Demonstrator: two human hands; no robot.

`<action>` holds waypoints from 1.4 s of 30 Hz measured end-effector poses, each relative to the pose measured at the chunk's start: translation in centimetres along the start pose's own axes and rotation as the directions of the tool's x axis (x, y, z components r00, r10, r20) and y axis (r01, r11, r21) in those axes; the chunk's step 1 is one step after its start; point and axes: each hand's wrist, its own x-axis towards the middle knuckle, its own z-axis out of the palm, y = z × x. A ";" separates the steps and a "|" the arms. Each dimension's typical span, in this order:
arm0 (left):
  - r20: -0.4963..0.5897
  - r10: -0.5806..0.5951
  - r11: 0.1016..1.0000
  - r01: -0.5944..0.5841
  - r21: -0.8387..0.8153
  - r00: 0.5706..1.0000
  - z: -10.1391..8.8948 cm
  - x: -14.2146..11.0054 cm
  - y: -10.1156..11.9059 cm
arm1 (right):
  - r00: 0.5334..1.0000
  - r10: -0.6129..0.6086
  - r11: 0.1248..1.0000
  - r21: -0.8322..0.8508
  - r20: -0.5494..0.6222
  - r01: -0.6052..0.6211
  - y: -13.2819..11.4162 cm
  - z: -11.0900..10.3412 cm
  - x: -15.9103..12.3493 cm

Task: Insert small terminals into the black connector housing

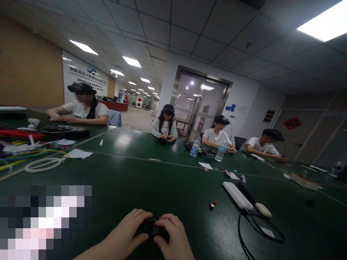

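Observation:
Both of my hands are low in the middle of the head view, just above the green table. A small black object sits between them, too dark and too covered to name. My left hand has its fingers and thumb curled round the left end of it. From the other side, my right hand grips the right end with bent fingers and thumb. Most of the object is hidden behind my fingers. Farther right on the tabletop lies a small dark item with a red-orange tip.
A white power strip, a pale computer mouse and a looped black cable lie to the right. Two water bottles stand farther back. Coiled white tubing and wires are at left. Several people sit round the table.

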 end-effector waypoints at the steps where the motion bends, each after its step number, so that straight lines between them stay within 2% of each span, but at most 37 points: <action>1: -0.001 0.001 1.000 -0.001 -0.001 1.000 0.0 0.0 0.0 | 1.000 0.002 1.000 -0.004 0.004 -0.002 0.0 0.0 0.0; 16: 0.020 0.052 0.998 -0.052 -0.022 0.998 -0.2 -0.2 -0.3 | 1.000 -0.014 1.000 -0.005 -0.009 0.014 -0.2 -0.2 -0.1; 42: 0.006 0.026 1.000 -0.026 -0.011 1.000 -0.1 -0.1 -0.4 | 0.998 -0.048 0.998 0.026 -0.034 0.049 0.5 0.4 0.0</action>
